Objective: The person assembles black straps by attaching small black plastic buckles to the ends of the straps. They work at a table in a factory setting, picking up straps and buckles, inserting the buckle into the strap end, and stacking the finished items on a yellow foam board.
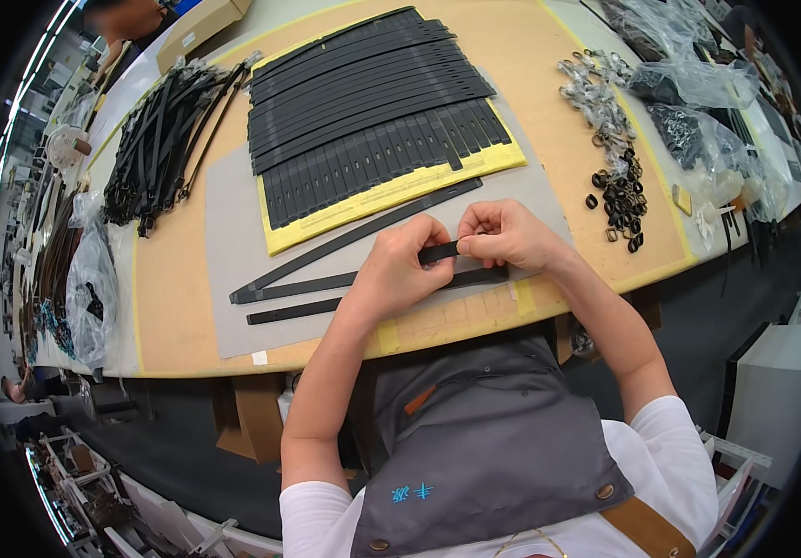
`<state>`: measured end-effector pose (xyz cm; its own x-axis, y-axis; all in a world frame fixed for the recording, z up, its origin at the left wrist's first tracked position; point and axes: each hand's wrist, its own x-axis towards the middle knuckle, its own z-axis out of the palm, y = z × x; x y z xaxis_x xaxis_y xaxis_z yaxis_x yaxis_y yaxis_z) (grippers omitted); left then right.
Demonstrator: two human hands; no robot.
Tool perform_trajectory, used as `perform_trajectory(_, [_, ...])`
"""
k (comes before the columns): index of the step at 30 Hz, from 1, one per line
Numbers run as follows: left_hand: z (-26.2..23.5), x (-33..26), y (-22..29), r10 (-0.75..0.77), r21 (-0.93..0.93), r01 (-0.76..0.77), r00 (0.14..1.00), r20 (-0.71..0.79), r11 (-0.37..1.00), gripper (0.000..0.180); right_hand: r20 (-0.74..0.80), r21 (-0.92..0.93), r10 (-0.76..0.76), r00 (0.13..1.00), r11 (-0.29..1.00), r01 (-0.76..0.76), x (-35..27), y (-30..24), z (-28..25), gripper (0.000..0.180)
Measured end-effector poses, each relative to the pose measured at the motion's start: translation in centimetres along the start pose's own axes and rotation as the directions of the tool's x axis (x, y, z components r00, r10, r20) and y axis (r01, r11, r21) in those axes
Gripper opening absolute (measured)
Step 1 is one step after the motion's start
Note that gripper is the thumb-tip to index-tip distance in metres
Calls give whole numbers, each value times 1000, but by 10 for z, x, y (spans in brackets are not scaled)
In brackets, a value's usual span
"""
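Observation:
A flat black strap (436, 253) is pinched between my two hands above the near part of the grey mat (233, 209). My left hand (400, 265) is closed round it, fingers curled. Thumb and fingertips of my right hand (509, 234) grip its short free end; anything small inside that pinch is hidden. On the mat, another black strap (354, 240) slants up to the right and meets a strap end at the left. A further strap piece (293, 312) lies nearer the table edge, partly behind my left wrist.
Beyond my hands, many black straps (363, 88) lie in rows on a yellow board (281, 244). A heap of black straps with metal fittings (163, 139) is at the left. Metal clasps (596, 102) and black rings (619, 200) are scattered right, near plastic bags (703, 139).

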<state>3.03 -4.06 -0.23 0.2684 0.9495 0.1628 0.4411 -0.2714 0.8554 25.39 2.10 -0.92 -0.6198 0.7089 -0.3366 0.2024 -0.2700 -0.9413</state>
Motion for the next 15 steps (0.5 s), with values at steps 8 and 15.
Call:
perform_trajectory(8, [2, 0, -6, 33, -4, -33, 999, -8, 999, 21, 4, -19, 16, 1000, 1000, -16, 0, -5, 0, 20])
perform_trajectory(15, [2, 0, -6, 46, 17, -46, 999, -8, 999, 21, -2, -6, 16, 1000, 1000, -16, 0, -2, 0, 20])
